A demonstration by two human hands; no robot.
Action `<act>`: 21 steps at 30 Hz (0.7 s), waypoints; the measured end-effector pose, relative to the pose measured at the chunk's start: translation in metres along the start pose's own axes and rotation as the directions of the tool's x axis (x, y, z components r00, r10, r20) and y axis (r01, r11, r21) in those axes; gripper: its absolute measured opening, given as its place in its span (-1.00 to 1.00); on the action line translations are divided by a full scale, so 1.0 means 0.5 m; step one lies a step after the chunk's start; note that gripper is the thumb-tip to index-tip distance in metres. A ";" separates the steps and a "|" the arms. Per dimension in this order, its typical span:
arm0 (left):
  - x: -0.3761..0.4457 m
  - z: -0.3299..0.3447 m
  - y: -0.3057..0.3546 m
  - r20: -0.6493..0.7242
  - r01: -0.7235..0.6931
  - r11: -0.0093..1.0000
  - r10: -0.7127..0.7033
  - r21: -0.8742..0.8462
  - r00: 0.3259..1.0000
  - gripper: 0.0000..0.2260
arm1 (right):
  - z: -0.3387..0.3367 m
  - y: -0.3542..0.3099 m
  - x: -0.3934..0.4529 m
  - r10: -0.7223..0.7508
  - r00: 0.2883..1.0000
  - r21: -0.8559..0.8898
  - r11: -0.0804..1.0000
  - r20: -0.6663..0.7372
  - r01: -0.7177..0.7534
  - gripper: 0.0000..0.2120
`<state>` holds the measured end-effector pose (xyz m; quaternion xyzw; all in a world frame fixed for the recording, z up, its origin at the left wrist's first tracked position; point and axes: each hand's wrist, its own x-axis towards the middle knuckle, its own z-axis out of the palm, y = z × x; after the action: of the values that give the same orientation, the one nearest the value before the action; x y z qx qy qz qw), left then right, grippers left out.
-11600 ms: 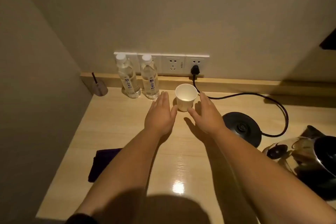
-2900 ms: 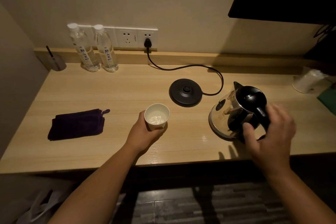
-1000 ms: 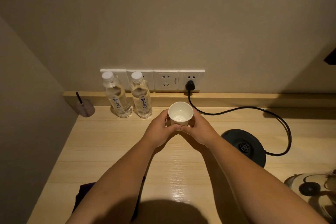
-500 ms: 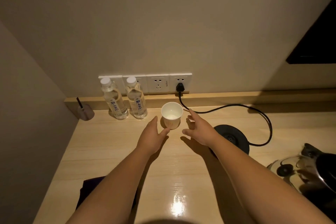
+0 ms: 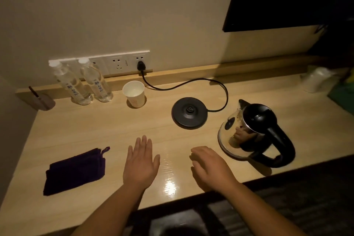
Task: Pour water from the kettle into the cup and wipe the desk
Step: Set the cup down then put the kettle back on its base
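Note:
A white paper cup stands upright near the back of the wooden desk, right of two bottles. The steel kettle with a black lid and handle sits off its base at the right. A folded dark purple cloth lies at the front left. My left hand hovers flat, palm down, over the desk's front middle, right of the cloth, holding nothing. My right hand hovers palm down, fingers loosely spread, just left of the kettle, also empty.
The black kettle base lies mid-desk, its cord running to the wall socket. Two water bottles stand at the back left beside a small holder. A wrapped white item sits far right. The desk's front edge is close below my wrists.
Both hands have let go of the cup and pulled back from the desk's rear to its front. The cup stays by the bottles. The view has swung right and down.

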<state>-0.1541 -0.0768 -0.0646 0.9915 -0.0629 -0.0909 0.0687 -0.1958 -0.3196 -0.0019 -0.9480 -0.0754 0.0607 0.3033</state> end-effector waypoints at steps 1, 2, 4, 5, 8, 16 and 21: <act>-0.002 -0.001 0.003 0.001 0.001 1.000 -0.001 0.012 1.000 -0.40 | -0.010 0.008 -0.016 -0.010 1.000 0.008 1.000 -0.021 0.011 -0.62; -0.003 -0.005 0.006 -0.001 0.000 1.000 0.000 0.017 1.000 -0.41 | -0.023 0.014 -0.028 -0.021 0.999 0.016 1.000 -0.049 0.022 -0.63; -0.003 -0.009 0.010 0.003 0.004 1.000 -0.005 0.026 1.000 -0.41 | -0.054 0.022 -0.048 -0.053 0.991 0.023 0.998 -0.124 0.056 -0.66; -0.003 -0.010 0.011 0.005 0.009 1.000 -0.010 0.029 1.000 -0.41 | -0.071 0.026 -0.056 -0.070 0.983 0.026 0.997 -0.168 0.076 -0.67; -0.004 -0.010 0.011 -0.008 0.005 1.000 -0.005 0.027 1.000 -0.41 | -0.133 0.031 -0.073 -0.119 0.948 0.019 0.991 -0.294 0.130 -0.70; 0.000 -0.003 0.008 -0.027 -0.007 1.000 0.008 0.028 1.000 -0.38 | -0.302 0.087 -0.107 0.106 0.810 -0.064 0.983 -0.577 -0.174 -0.54; 0.003 -0.001 0.008 -0.019 0.010 0.999 -0.009 0.038 1.000 -0.41 | -0.302 0.125 -0.112 0.528 0.806 0.386 0.825 -0.266 -0.413 -0.42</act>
<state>-0.1528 -0.0807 -0.0640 0.9937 -0.0593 -0.0807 0.0498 -0.2198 -0.4657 0.0877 -0.8711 0.2326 -0.0294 0.4314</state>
